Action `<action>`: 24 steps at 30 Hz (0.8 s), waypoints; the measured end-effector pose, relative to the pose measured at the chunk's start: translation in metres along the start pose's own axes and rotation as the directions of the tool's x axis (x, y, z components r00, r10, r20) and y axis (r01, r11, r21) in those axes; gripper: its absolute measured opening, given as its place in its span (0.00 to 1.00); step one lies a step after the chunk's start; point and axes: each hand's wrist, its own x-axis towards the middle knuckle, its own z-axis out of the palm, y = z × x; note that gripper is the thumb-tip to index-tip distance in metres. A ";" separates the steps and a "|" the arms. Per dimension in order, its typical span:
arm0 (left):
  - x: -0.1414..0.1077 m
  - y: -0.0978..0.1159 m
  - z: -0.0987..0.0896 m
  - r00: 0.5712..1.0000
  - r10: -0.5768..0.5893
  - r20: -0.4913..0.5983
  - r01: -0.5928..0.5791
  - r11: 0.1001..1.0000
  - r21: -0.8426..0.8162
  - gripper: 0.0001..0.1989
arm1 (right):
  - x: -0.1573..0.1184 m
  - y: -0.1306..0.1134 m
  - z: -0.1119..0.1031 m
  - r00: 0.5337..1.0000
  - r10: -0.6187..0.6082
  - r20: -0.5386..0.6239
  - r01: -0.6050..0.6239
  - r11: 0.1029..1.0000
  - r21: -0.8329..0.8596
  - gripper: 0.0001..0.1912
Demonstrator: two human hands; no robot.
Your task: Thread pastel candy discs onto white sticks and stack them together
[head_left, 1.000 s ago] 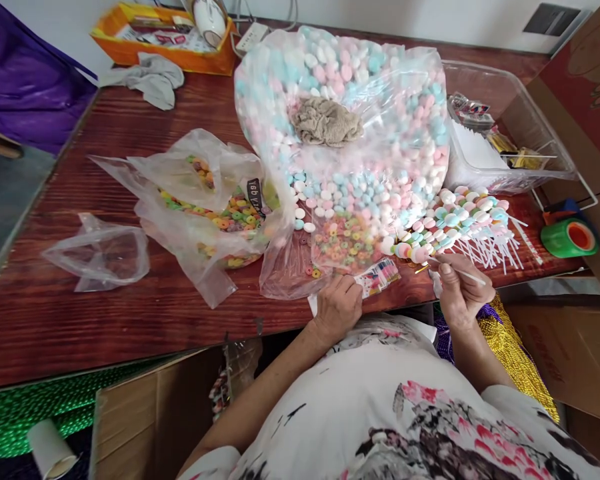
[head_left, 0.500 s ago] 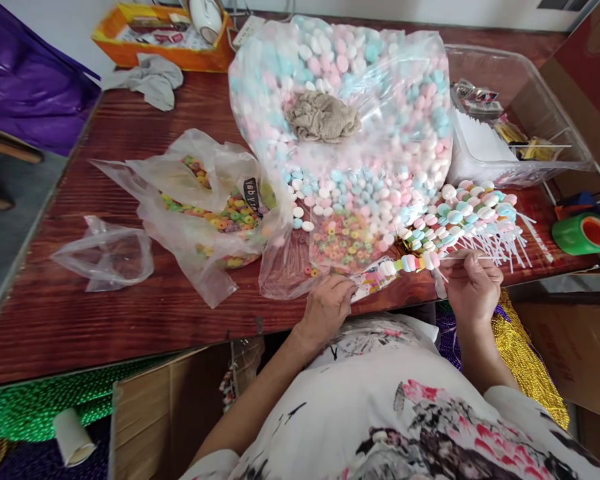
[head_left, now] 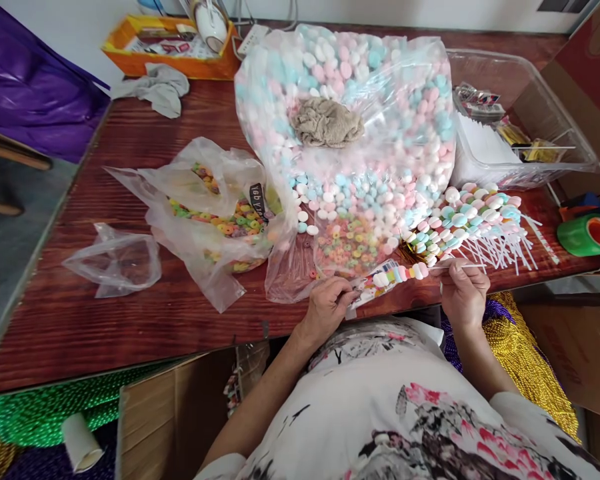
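Observation:
My right hand pinches the white stick of a candy skewer, which lies nearly level with pastel and ring candies along it. Fingers of my left hand are closed on the near end of a printed clear packet. The skewer's left end lies over or in the packet; which one I cannot tell. Behind my right hand lies a pile of similar skewers, white sticks toward me. A big clear bag of pastel candies stands behind the packet, with a brown cloth on it.
A bag of ring candies and a small clear bag lie at left. An orange box and grey cloth sit at the back left. A clear bin and green tape are at right.
The skewer has moved left toward the packet, with my right hand following. More of the packet's printed face shows. The whole view has shifted slightly.

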 end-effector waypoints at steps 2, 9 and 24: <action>-0.001 -0.003 0.001 0.998 0.061 0.015 -0.061 0.997 0.055 0.08 | -0.002 -0.003 -0.001 1.000 -0.015 0.010 0.015 0.999 -0.042 0.07; -0.002 -0.007 0.007 0.974 0.224 0.037 -0.226 0.973 0.050 0.04 | -0.007 -0.009 -0.001 0.998 0.017 0.066 -0.015 0.999 -0.032 0.07; 0.002 -0.005 0.009 0.978 0.209 -0.030 -0.207 0.977 0.044 0.02 | 0.003 -0.061 -0.041 0.697 -0.157 0.700 0.593 0.675 -0.439 0.10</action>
